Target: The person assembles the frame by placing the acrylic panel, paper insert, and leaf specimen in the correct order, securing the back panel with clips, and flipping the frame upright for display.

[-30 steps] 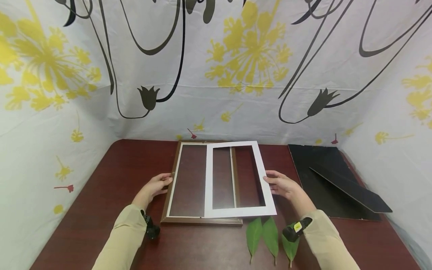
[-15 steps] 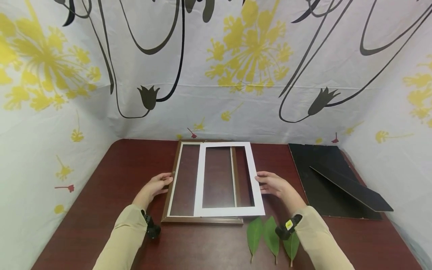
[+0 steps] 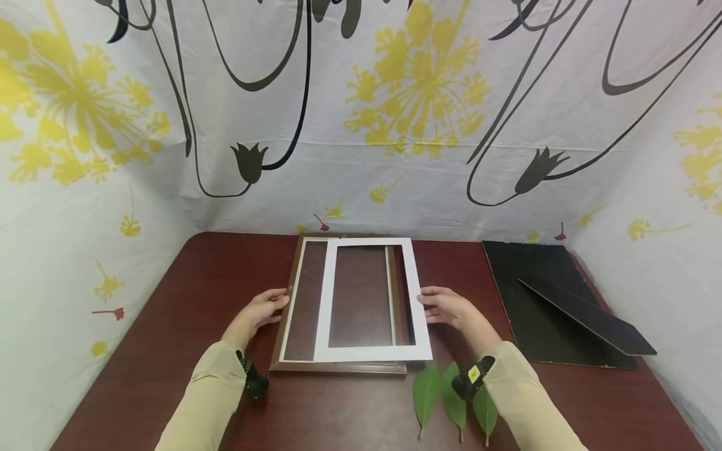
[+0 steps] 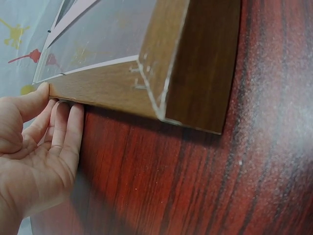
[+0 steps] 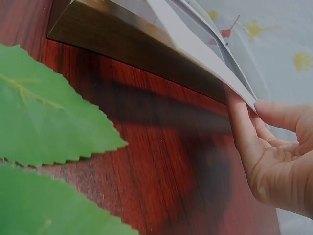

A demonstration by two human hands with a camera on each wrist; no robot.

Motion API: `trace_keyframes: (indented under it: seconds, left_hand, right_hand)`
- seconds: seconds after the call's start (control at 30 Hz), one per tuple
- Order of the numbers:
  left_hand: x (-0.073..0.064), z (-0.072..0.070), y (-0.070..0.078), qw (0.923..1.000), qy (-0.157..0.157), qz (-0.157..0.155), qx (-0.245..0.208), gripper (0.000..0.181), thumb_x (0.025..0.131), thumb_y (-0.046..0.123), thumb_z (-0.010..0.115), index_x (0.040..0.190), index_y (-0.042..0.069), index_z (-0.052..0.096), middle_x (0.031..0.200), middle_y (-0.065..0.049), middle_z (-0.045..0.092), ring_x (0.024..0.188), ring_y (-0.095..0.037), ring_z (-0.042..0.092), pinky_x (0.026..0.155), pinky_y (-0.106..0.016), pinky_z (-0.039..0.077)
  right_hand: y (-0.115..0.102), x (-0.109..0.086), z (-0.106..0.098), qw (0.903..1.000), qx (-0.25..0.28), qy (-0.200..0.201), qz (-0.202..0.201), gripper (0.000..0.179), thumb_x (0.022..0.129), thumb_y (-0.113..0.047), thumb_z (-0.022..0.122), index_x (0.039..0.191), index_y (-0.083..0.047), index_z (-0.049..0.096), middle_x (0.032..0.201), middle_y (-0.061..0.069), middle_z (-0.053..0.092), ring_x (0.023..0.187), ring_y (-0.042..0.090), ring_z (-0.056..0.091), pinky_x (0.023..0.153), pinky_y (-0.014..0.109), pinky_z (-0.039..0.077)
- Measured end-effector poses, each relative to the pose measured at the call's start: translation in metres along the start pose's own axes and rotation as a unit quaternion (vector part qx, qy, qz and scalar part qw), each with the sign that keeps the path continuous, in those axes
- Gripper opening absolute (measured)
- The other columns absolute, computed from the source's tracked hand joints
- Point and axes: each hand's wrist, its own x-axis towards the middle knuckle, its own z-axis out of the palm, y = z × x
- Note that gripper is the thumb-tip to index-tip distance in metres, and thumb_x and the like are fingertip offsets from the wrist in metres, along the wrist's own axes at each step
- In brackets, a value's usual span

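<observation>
A brown picture frame (image 3: 338, 368) lies on the dark red table, with clear glazing and a pale inner edge. My left hand (image 3: 262, 312) holds its left side; in the left wrist view the thumb is on top of the wooden edge and the fingers are at its outer side. Over the frame, shifted to the right, is a white mat board (image 3: 372, 354) with a rectangular window. My right hand (image 3: 451, 311) pinches the mat's right edge, thumb above and fingers beneath. The right wrist view shows the mat (image 5: 195, 56) tilted up from the frame's side.
Three green leaves (image 3: 425, 394) lie in front of the frame, beneath the right wrist. At the right, a black backing board (image 3: 507, 269) lies on the table with a raised black flap (image 3: 589, 318). A patterned cloth (image 3: 361, 207) surrounds the table's back and sides.
My right hand has slid the white mat leftward, so it covers more of the frame. The left hand and the frame have stayed in place.
</observation>
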Motion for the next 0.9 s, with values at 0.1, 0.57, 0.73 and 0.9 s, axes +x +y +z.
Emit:
trace_keyframes:
  seconds: [0.1, 0.57, 0.73, 0.9]
  left_hand:
    - [0.000, 0.000, -0.001, 1.0000, 0.000, 0.003, 0.002, 0.051, 0.096, 0.016, 0.045, 0.140, -0.002, 0.027, 0.140, -0.025, 0.030, 0.131, -0.037, 0.032, 0.104, -0.045, 0.040]
    - [0.001, -0.001, 0.001, 0.9999, 0.009, -0.001, 0.008, 0.050, 0.096, 0.017, 0.045, 0.140, -0.002, 0.028, 0.141, -0.024, 0.031, 0.131, -0.036, 0.033, 0.104, -0.044, 0.041]
    - [0.000, 0.000, 0.001, 0.9999, 0.006, -0.004, 0.013, 0.050, 0.097, 0.018, 0.044, 0.140, -0.002, 0.028, 0.141, -0.024, 0.031, 0.131, -0.036, 0.032, 0.104, -0.044, 0.041]
    - [-0.001, 0.001, 0.001, 0.9999, 0.007, -0.005, 0.011, 0.050, 0.097, 0.018, 0.045, 0.140, -0.002, 0.028, 0.140, -0.024, 0.031, 0.131, -0.037, 0.032, 0.104, -0.045, 0.041]
  right_hand:
    - [-0.001, 0.002, 0.004, 1.0000, -0.001, -0.001, 0.001, 0.046, 0.093, -0.012, 0.049, 0.130, 0.008, 0.031, 0.088, 0.000, 0.052, 0.071, 0.012, 0.059, 0.068, 0.026, 0.056]
    - [0.007, 0.028, 0.010, 0.9989, 0.008, -0.042, -0.020, 0.048, 0.085, -0.020, 0.064, 0.121, 0.003, 0.042, 0.090, 0.004, 0.054, 0.073, 0.017, 0.062, 0.072, 0.035, 0.058]
    - [-0.005, 0.021, 0.028, 0.9999, -0.004, -0.006, 0.010, 0.045, 0.090, -0.011, 0.054, 0.127, 0.007, 0.036, 0.088, 0.003, 0.053, 0.070, 0.014, 0.061, 0.071, 0.032, 0.058]
    - [-0.013, 0.016, 0.038, 0.9997, 0.012, -0.001, 0.020, 0.041, 0.092, -0.007, 0.051, 0.127, 0.008, 0.035, 0.081, 0.001, 0.055, 0.065, 0.012, 0.060, 0.064, 0.029, 0.057]
